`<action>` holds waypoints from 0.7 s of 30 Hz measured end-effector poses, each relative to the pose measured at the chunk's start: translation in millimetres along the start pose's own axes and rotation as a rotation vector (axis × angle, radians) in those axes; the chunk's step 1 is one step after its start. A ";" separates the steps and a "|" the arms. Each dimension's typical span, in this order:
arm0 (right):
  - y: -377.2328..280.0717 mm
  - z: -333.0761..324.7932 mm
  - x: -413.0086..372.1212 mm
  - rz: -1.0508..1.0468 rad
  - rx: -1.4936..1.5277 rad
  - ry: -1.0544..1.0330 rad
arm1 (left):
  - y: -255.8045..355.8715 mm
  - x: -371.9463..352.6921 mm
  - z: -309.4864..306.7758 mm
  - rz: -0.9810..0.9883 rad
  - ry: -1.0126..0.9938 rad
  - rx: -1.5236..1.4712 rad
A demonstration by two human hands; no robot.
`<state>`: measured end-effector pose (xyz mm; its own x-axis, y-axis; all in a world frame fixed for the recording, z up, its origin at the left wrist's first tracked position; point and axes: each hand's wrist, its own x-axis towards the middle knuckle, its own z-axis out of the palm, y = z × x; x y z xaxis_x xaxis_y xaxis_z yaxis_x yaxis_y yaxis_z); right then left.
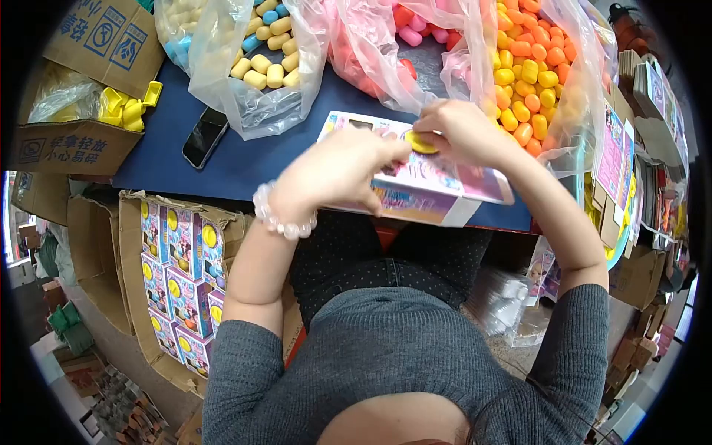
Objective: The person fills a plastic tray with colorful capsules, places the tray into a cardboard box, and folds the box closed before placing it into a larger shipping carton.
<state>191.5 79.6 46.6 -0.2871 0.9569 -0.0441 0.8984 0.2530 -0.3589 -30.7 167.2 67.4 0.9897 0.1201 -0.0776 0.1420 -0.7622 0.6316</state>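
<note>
A printed pink-and-purple cardboard box (415,202) lies at the near edge of the blue table, in front of my body. My left hand (345,167) rests over its left part and grips it, thumb down the near side and fingers on the top face, close to a round yellow plastic piece (423,143). My right hand (458,132) is closed, its fingertips on that yellow piece at the top face. My fingers partly cover the piece, so how it joins the box is hidden.
Clear bags of beige-and-blue (271,63), pink-red (415,33) and orange-yellow (526,67) capsule pieces stand along the back. A phone (205,138) lies left, beside a carton (74,141) with yellow parts. A lower carton (137,297) holds several finished-looking printed boxes (185,297).
</note>
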 end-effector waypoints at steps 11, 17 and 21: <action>-69.9 52.5 -50.6 0.118 -0.162 0.255 | 10.6 7.5 54.6 -0.128 0.450 0.123; -73.6 65.2 -52.3 0.127 -0.146 0.374 | -6.2 27.4 57.1 -0.226 0.097 0.033; -69.0 50.9 -56.3 0.168 0.027 0.526 | -19.3 14.9 69.4 -0.046 0.316 -0.132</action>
<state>128.8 1.0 26.4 0.0705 0.9280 0.3660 0.9069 0.0932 -0.4110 -17.5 139.6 0.5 0.9254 0.3590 0.1216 0.1622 -0.6649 0.7291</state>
